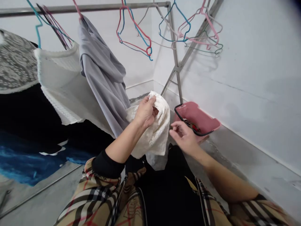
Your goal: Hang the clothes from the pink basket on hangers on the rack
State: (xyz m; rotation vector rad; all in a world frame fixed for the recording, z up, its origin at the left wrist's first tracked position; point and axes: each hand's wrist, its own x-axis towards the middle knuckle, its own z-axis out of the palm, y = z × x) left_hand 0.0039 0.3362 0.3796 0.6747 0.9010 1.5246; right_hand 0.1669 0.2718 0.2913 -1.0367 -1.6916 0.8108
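In the middle of the head view, my left hand (146,114) pinches the upper edge of a white textured cloth (158,138). The cloth hangs down in loose folds below my fingers, and I cannot tell whether it is a garment. My right hand (185,138) is just right of the cloth, apart from it, with thumb and fingertips drawn together. A tiny dark thing shows at those fingertips, too small to name. Close behind my right hand stands a pink basket (207,117) with a black handle and small mixed items inside.
Overhead runs a metal clothes rail (98,8) with a red hanger (134,28), a pink hanger (209,23) and several others. A grey garment (101,66) and a white knit garment (63,81) hang at left. A white wall (258,78) borders the right side.
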